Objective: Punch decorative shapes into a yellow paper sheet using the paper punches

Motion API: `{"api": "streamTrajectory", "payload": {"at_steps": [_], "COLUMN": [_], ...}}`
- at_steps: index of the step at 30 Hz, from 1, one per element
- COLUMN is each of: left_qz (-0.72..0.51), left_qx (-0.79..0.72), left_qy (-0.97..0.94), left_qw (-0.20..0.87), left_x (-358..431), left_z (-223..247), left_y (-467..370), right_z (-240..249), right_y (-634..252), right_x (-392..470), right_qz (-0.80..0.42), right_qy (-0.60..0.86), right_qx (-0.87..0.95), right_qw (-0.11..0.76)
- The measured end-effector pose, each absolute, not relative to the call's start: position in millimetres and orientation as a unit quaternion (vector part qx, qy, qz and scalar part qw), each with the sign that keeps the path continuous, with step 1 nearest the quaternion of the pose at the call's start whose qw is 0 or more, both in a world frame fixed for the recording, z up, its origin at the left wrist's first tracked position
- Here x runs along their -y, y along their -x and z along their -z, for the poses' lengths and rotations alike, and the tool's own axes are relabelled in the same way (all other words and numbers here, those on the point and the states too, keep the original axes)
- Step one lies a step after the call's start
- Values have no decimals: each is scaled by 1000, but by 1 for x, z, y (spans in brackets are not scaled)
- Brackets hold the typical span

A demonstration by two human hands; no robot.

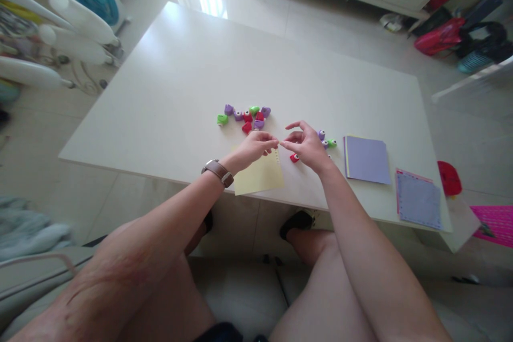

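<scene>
At 6 o'clock on desk [192, 75], L hand [257, 145] pinched, R hand [308, 147] half-open, tips close, maybe for sth tiny; can't tell if either grips. Sheet [259, 176] at their 7 o'clock, punches [247, 116] at 10, prob. for reach.

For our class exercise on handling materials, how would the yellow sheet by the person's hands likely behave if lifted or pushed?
The yellow sheet looks thin and flat, so it would probably feel light and droop when lifted by a corner. What look like small cutouts along its right edge may make that strip easier to tear.
</scene>
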State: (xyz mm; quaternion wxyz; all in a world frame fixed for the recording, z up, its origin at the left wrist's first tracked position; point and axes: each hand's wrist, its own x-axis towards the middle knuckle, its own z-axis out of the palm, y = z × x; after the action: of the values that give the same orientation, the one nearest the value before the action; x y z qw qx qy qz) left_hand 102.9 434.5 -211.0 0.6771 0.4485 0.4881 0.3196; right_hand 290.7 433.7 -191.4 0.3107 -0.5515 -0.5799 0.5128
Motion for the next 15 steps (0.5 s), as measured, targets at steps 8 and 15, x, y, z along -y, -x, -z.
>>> {"api": "streamTrajectory", "payload": {"at_steps": [8,15], "left_qz": [-322,-307], "left_qx": [-534,-567], "left_qy": [-429,-439], "left_qw": [653,626], "left_x": [-441,-440], "left_z": [211,210], "left_y": [-99,-95], "right_z": [212,227], "right_y": [-295,-293], "right_x": [-443,-454], "right_qz": [-380,-321], "right_qy": [653,677], "right_qx": [560,493], "right_qw": [340,443]}}
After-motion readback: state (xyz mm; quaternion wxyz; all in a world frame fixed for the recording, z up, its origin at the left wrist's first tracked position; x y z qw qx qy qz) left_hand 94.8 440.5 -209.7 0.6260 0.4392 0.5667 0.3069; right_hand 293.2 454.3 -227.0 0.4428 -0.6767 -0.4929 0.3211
